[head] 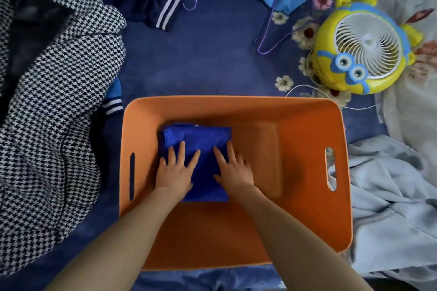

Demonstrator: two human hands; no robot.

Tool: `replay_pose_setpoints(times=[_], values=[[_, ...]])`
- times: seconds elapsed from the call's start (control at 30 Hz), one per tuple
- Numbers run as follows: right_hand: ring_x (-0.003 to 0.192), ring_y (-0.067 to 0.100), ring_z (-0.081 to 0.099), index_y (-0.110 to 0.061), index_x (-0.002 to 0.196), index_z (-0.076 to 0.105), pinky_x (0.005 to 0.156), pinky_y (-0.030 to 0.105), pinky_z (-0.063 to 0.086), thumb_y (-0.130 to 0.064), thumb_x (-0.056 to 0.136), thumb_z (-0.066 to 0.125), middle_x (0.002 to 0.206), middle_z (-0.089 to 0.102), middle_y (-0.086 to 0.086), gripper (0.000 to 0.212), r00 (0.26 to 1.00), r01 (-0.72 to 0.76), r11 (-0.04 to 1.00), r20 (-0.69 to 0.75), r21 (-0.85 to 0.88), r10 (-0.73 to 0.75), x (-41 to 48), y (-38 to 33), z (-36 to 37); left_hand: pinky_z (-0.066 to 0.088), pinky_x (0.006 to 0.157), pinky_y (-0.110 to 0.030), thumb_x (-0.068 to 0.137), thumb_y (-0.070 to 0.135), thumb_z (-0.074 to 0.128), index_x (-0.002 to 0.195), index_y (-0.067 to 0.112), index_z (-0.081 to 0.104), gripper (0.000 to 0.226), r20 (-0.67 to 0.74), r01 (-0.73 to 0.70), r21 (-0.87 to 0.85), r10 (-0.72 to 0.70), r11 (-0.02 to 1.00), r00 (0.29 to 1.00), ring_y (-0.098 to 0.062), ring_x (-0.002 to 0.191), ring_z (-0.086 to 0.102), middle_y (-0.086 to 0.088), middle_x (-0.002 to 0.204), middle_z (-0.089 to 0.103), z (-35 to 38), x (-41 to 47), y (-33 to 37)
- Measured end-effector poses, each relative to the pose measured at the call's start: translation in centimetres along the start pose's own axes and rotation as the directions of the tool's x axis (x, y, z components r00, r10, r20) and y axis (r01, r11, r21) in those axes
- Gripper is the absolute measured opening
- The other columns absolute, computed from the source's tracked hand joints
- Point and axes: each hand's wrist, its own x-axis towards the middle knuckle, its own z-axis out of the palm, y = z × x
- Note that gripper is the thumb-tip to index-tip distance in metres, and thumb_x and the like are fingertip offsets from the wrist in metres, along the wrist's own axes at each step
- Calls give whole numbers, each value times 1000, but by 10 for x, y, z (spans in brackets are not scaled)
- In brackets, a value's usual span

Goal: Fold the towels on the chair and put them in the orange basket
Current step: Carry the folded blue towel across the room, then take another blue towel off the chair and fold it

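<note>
Presses the left hand (176, 172) flat on the folded blue towel (203, 139), palm down, fingers straight and a little spread. Lays the right hand (233, 171) just beside it on the same towel, fingers likewise straight and slightly fanned, tips pointing far. Grips nothing with either; only rests on the cloth.

Has the towel on the floor of the orange basket (307, 149), in its left half, long axis running near to far, edges roughly square with the basket walls. Leaves the right half of the floor bare.

Stands the basket on a dark blue bedspread (201, 59) with flower print at the right, long side running left to right, a handle slot in each end wall. Shows a heaped houndstooth garment (59, 101) at the left, a yellow toy-like fan (364, 45) at the far right, a purple hanger (272, 42) near it, and a pale blue blanket (390, 196) crumpled beside the basket's right wall.
</note>
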Motion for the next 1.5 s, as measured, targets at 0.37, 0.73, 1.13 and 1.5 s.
replay_pose_setpoints(times=[0.37,0.73,1.13,1.5], values=[[142,31,14,-33,149,8,109,41,28,-33,91,54,156,-14,9,73,980,-18,998,-197,63,30,-90,29,-22,18,112,-44,97,34,33,149,18,-6,66,-131,-10,-53,3,999,991,-30,143,10,-14,157,2,-20,-62,0],[144,30,11,-33,149,12,115,42,16,-39,93,46,157,-9,11,65,852,-104,994,-512,45,112,-201,24,-93,28,108,-40,95,35,38,149,17,7,65,-527,-91,-26,64,995,847,-29,139,22,-13,155,16,-109,-148,-13],[142,26,15,-26,148,16,108,39,28,-34,92,52,157,-5,11,67,668,-272,951,-683,147,297,-329,68,-81,27,108,-42,95,35,38,149,18,5,66,-695,-231,282,364,931,619,-29,139,21,-12,154,17,-196,-225,70],[140,27,19,-20,147,21,108,41,26,-31,94,48,157,1,13,60,511,-393,877,-727,278,459,-443,115,-15,33,101,-44,90,32,47,148,17,17,67,-668,-401,514,648,758,368,-30,132,32,-13,146,31,-191,-291,201]])
